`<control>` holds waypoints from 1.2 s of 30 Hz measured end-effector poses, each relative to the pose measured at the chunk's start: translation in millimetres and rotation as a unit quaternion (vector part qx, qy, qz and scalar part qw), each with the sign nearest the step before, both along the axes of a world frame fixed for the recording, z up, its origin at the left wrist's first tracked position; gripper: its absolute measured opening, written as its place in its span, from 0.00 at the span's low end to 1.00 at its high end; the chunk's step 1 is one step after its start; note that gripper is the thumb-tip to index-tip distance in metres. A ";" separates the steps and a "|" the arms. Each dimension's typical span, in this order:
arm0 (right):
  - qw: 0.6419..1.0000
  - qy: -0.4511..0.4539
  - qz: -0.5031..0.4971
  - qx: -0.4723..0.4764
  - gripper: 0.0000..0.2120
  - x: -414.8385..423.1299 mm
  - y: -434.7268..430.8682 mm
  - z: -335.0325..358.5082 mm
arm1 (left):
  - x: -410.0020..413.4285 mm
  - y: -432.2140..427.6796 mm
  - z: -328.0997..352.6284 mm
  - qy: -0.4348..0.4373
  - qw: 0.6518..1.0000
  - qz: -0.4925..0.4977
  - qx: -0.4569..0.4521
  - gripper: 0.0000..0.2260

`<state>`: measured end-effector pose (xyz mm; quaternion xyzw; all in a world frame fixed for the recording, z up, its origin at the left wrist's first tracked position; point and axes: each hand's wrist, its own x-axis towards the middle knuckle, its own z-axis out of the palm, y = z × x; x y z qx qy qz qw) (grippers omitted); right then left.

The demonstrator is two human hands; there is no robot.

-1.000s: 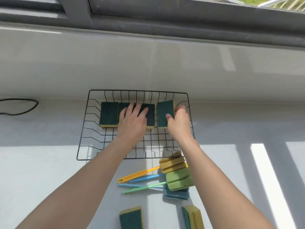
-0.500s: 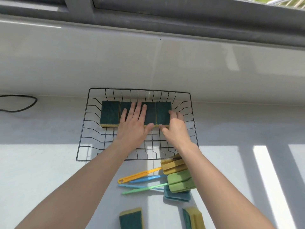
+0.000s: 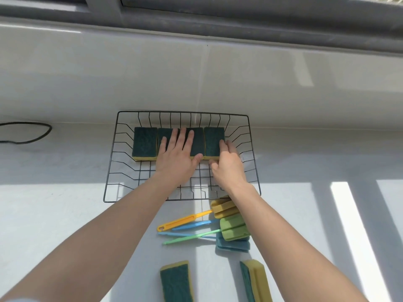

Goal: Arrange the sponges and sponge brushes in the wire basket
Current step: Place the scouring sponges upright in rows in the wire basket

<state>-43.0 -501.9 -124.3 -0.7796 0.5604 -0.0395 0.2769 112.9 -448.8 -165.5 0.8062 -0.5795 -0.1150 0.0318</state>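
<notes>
A black wire basket [image 3: 110, 192] sits on the white counter against the wall. Several green-and-yellow sponges lie in a row along its far side; the leftmost sponge [image 3: 145, 142] is uncovered. My left hand [image 3: 177, 158] lies flat, fingers spread, on the middle sponges [image 3: 197, 140]. My right hand [image 3: 229, 165] presses against the right edge of the rightmost sponge [image 3: 213, 141], thumb at its near edge. In front of the basket lie sponge brushes: yellow [image 3: 222, 208], green [image 3: 232, 229] and blue [image 3: 231, 245]. Two loose sponges [image 3: 176, 281] [image 3: 257, 280] lie nearest me.
A black cable [image 3: 32, 132] loops on the counter at far left. A tiled wall and a grey window frame [image 3: 218, 18] rise behind the basket. Sunlit stripes fall on the counter at right.
The rightmost sponge, tilted up in my right hand a second ago, now lies flat in line with the others. My right hand has slid to its right edge; my left hand stayed on the middle sponges.
</notes>
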 end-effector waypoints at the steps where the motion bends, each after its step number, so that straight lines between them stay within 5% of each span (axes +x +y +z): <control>1: 1.000 -0.012 0.000 0.004 0.31 -2.5 4.7 7.1 | 0.0 0.8 6.5 0.004 1.000 -0.001 0.002 0.34; 10: 0.983 -0.168 -0.065 -0.044 0.19 -93.1 115.3 61.2 | -27.9 126.3 72.2 0.082 0.988 0.063 -0.119 0.32; 21: 0.990 -0.104 -0.086 -0.036 0.03 -193.3 224.8 45.0 | -122.7 294.2 58.1 0.152 0.979 0.139 0.004 0.27; 28: 0.998 -0.022 -0.062 -0.006 0.16 -200.2 255.6 21.7 | -142.3 308.5 44.2 0.094 0.989 0.095 0.060 0.27; 36: 0.995 0.011 -0.090 -0.048 0.22 -205.1 256.1 17.6 | -145.2 313.1 27.4 0.172 0.967 0.188 0.016 0.33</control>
